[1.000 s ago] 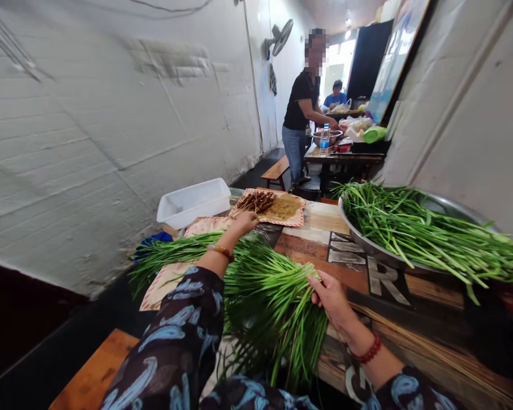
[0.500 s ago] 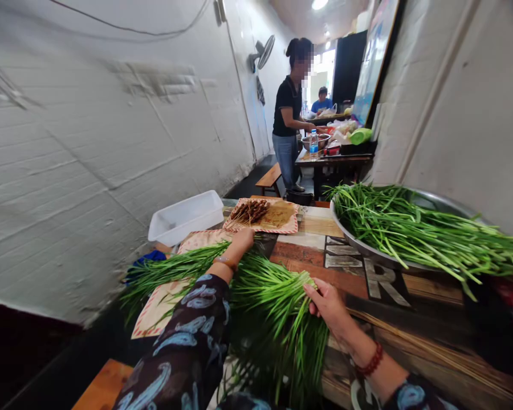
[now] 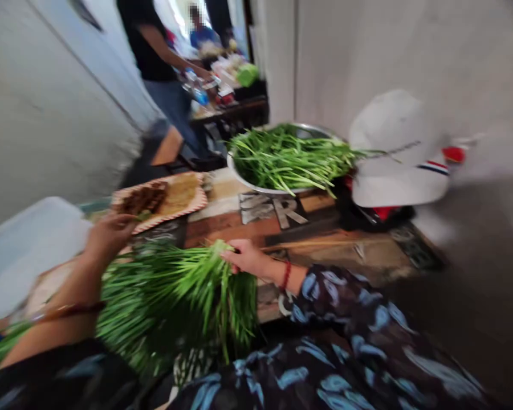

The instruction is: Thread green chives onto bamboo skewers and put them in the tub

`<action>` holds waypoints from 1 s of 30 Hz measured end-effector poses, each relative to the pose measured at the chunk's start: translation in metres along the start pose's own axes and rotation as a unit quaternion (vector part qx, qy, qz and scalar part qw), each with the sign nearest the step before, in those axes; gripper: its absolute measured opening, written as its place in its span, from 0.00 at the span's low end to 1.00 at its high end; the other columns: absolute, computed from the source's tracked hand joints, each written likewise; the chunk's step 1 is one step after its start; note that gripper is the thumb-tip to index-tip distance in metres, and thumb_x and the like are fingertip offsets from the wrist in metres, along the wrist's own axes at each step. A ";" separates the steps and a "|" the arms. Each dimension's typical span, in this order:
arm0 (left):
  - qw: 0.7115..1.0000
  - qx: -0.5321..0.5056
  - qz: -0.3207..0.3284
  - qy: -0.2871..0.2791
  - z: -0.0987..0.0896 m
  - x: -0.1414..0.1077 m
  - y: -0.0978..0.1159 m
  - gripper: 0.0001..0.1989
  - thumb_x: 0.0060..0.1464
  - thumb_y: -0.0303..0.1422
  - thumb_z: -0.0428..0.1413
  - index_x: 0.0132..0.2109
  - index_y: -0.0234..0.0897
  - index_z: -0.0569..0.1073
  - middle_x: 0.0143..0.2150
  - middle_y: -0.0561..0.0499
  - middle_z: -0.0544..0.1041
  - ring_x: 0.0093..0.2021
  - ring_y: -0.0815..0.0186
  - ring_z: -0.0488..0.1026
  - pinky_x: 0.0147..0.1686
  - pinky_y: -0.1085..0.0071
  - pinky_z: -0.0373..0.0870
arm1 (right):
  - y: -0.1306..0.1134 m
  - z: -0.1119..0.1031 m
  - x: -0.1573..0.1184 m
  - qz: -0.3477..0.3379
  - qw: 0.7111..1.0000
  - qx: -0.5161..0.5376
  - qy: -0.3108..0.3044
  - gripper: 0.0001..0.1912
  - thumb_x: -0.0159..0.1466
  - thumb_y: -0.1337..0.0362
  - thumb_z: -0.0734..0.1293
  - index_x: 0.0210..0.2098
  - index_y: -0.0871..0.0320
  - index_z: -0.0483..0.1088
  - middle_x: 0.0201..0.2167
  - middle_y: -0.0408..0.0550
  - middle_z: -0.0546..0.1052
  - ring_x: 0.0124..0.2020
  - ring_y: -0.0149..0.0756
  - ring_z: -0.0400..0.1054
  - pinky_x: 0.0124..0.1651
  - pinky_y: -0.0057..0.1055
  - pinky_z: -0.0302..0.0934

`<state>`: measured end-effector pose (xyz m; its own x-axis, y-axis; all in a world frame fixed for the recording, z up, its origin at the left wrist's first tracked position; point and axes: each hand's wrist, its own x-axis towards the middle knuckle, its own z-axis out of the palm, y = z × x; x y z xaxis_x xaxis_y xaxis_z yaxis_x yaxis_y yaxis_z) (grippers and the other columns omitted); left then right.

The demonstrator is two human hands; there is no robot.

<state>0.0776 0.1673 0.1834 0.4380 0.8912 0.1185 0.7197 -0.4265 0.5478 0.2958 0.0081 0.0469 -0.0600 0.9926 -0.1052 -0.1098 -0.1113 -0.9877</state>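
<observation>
Compared with 0.5 s ago, our view is turning to the right: the wall fan is no longer showing, and 1 white cap (image 3: 397, 134) is now appearing beside the metal bowl (image 3: 232, 165). Our right hand (image 3: 250, 257) is still gripping the pale ends of 1 bundle of green stalks (image 3: 149, 299), its thumb and fingers closing on them. The bundle is lying across the near edge of the wooden table (image 3: 216, 228), in front of us. Our left hand (image 3: 110, 232) is still reaching to the near edge of the striped tray (image 3: 200, 200), its fingers bending; blur is keeping us from telling whether they are pinching anything.

We are counting 2 people in the background, 1 bottle (image 3: 200, 95) on their table and 2 bracelets on our wrists. As for containers, the metal bowl is holding loose green stalks (image 3: 299, 158), some overhanging its rim; the striped tray is carrying brown pieces (image 3: 143, 196) in a cluster; and 1 white tub (image 3: 23, 250) is standing at the left, the picture's edge cutting it off.
</observation>
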 end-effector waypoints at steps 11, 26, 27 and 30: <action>0.919 -0.328 -0.036 -0.215 0.160 -0.033 0.137 0.12 0.48 0.37 0.61 0.35 0.32 0.74 0.28 0.50 0.77 0.25 0.73 0.68 0.25 0.78 0.61 | -0.005 -0.114 -0.068 -0.015 0.988 0.062 0.143 0.16 0.55 0.51 0.67 0.25 0.57 0.65 0.19 0.35 0.62 0.14 0.20 0.53 0.15 0.20 0.46; 0.845 -0.498 -0.146 -0.131 0.210 -0.050 0.141 0.12 0.44 0.37 0.64 0.32 0.33 0.76 0.22 0.56 0.70 0.20 0.77 0.60 0.20 0.79 0.55 | -0.006 -0.123 -0.093 -0.029 0.984 -0.117 0.133 0.14 0.64 0.52 0.63 0.30 0.57 0.66 0.21 0.38 0.63 0.21 0.24 0.55 0.22 0.22 0.51; 0.843 -0.503 -0.148 -0.123 0.212 -0.051 0.140 0.11 0.45 0.37 0.64 0.31 0.33 0.76 0.21 0.56 0.69 0.20 0.77 0.60 0.20 0.79 0.54 | -0.005 -0.123 -0.093 -0.021 0.984 -0.123 0.130 0.14 0.64 0.52 0.63 0.31 0.57 0.66 0.22 0.39 0.64 0.22 0.25 0.56 0.23 0.22 0.51; 0.835 -0.517 -0.154 -0.106 0.214 -0.051 0.140 0.11 0.46 0.36 0.63 0.27 0.33 0.73 0.20 0.56 0.68 0.19 0.77 0.59 0.20 0.79 0.54 | -0.004 -0.124 -0.094 -0.002 0.984 -0.131 0.123 0.13 0.64 0.53 0.63 0.34 0.57 0.67 0.23 0.40 0.65 0.23 0.26 0.57 0.24 0.23 0.52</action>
<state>0.2707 0.0288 0.0772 0.4824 0.8396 -0.2499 0.0142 0.2778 0.9605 0.4247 -0.0791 0.0468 0.1862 0.9779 -0.0947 0.1518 -0.1239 -0.9806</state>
